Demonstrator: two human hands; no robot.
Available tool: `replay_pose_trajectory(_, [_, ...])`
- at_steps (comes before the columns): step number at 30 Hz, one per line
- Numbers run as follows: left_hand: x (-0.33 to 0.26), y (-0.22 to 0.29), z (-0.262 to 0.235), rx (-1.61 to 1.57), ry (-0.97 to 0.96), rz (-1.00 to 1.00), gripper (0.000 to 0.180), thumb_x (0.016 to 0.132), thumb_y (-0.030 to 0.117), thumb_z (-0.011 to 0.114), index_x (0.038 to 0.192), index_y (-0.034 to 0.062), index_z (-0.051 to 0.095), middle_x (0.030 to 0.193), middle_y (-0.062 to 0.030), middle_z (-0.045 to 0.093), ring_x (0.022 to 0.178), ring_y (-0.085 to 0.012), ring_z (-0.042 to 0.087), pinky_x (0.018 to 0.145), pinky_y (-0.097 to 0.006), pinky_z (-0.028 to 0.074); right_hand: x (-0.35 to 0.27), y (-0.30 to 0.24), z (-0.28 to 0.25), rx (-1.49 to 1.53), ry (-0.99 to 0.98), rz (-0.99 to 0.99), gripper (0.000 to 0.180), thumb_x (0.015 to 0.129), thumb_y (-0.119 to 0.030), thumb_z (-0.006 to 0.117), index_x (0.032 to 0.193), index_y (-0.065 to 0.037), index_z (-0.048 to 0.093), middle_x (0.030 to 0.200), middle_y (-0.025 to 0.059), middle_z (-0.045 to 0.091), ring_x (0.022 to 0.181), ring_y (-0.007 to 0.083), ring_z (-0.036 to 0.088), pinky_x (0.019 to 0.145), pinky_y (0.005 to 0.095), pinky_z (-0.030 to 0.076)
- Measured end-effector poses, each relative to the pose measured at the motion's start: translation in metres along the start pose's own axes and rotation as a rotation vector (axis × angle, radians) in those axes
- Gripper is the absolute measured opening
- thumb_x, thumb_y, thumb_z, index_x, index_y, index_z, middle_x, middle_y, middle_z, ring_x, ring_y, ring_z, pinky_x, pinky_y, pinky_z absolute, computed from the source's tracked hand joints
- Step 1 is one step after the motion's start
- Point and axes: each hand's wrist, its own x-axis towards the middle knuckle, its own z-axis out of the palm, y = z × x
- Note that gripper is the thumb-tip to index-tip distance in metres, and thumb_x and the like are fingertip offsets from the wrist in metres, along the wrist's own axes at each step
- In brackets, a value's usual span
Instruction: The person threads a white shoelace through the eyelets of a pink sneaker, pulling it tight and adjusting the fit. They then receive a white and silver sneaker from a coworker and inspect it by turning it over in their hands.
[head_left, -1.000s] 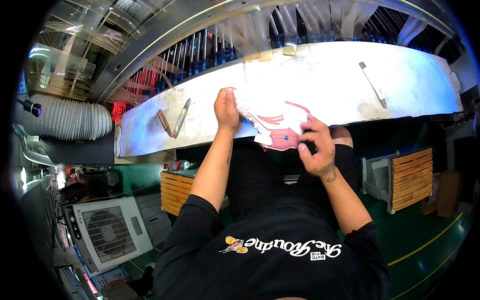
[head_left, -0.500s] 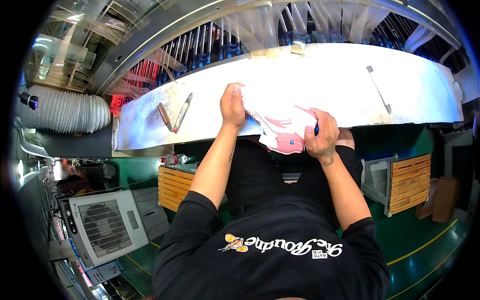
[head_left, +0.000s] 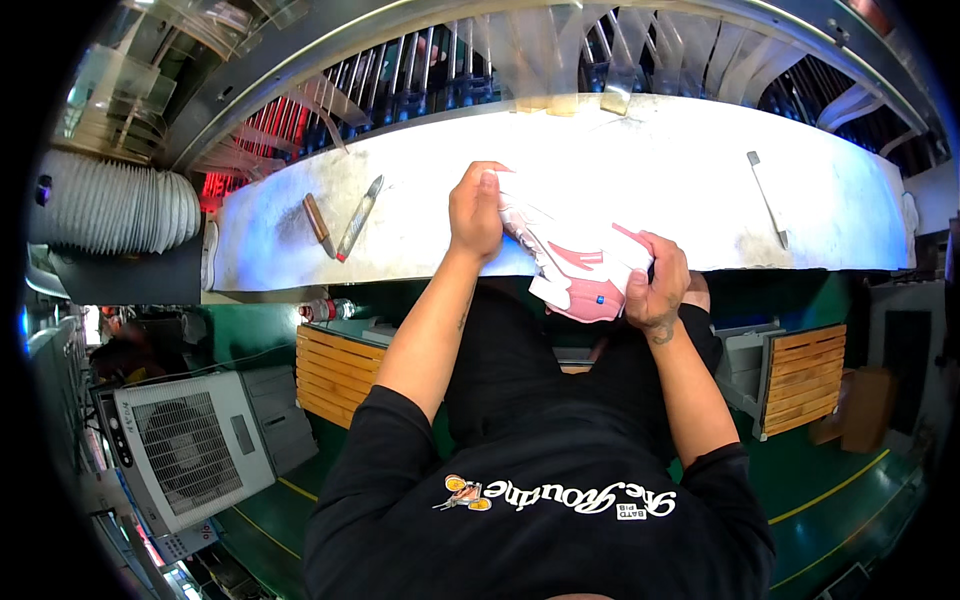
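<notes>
Between my two hands a pink and white sneaker (head_left: 583,262) is tilted at the near edge of the bright work table, its pink collar end hanging toward my lap. My left hand (head_left: 477,210) is closed round its far left end, thumb on top; strong glare washes out that part. On the shoe's right side my right hand (head_left: 659,285) grips near the heel and sole, with the fingers partly hidden behind it.
On the white table (head_left: 400,235) lie a brown-handled tool (head_left: 319,226) and a pen-like tool (head_left: 360,219) at left, and a thin brush-like tool (head_left: 768,200) at right. Clear strips hang before rollers behind. Slatted wooden seats (head_left: 340,375) (head_left: 803,380) flank me.
The whole view has shifted slightly. Both hands still hold the sneaker, which sits a little lower and farther right in the picture.
</notes>
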Motion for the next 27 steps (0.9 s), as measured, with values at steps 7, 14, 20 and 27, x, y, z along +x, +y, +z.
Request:
replay_pose_trajectory(7, [0.0, -0.003, 0.0, 0.037, 0.015, -0.037, 0.053, 0.114, 0.044, 0.039, 0.11, -0.0007, 0.067, 0.1, -0.0096, 0.069, 0.094, -0.0158, 0.063, 0.087, -0.031, 0.05, -0.007, -0.002, 0.001, 0.015, 0.031, 0.035, 0.047, 0.101, -0.034, 0.055, 0.126, 0.006, 0.061, 0.109, 0.0233, 0.07, 0.097, 0.0402, 0.067, 0.086, 0.0474, 0.053])
replay_pose_trajectory(14, [-0.001, -0.011, -0.002, -0.077, 0.062, -0.033, 0.068, 0.114, 0.054, 0.029, 0.109, -0.0014, 0.067, 0.098, -0.0111, 0.071, 0.093, -0.0172, 0.065, 0.089, -0.031, 0.051, -0.009, 0.0, -0.001, 0.029, -0.002, 0.015, 0.046, 0.098, -0.03, 0.06, 0.129, 0.003, 0.062, 0.113, 0.0229, 0.069, 0.097, 0.0394, 0.065, 0.09, 0.0458, 0.053])
replay_pose_trajectory(20, [0.007, -0.022, -0.003, -0.333, 0.139, -0.135, 0.077, 0.114, 0.062, 0.023, 0.101, -0.0009, 0.065, 0.098, -0.0146, 0.072, 0.092, -0.0203, 0.067, 0.09, -0.033, 0.053, -0.013, -0.014, -0.031, 0.17, -0.277, -0.04, 0.073, 0.079, -0.028, 0.085, 0.143, -0.003, 0.061, 0.127, 0.0208, 0.059, 0.113, 0.0383, 0.058, 0.099, 0.0485, 0.049])
replay_pose_trajectory(27, [0.0, -0.017, 0.001, 0.023, 0.174, -0.042, 0.053, 0.116, 0.043, 0.037, 0.111, 0.0003, 0.067, 0.102, -0.01, 0.072, 0.098, -0.0183, 0.065, 0.091, -0.032, 0.051, -0.009, -0.041, -0.043, 0.155, -0.418, 0.152, 0.092, 0.078, -0.036, 0.092, 0.155, -0.007, 0.052, 0.135, 0.0211, 0.057, 0.121, 0.0391, 0.056, 0.107, 0.0484, 0.045])
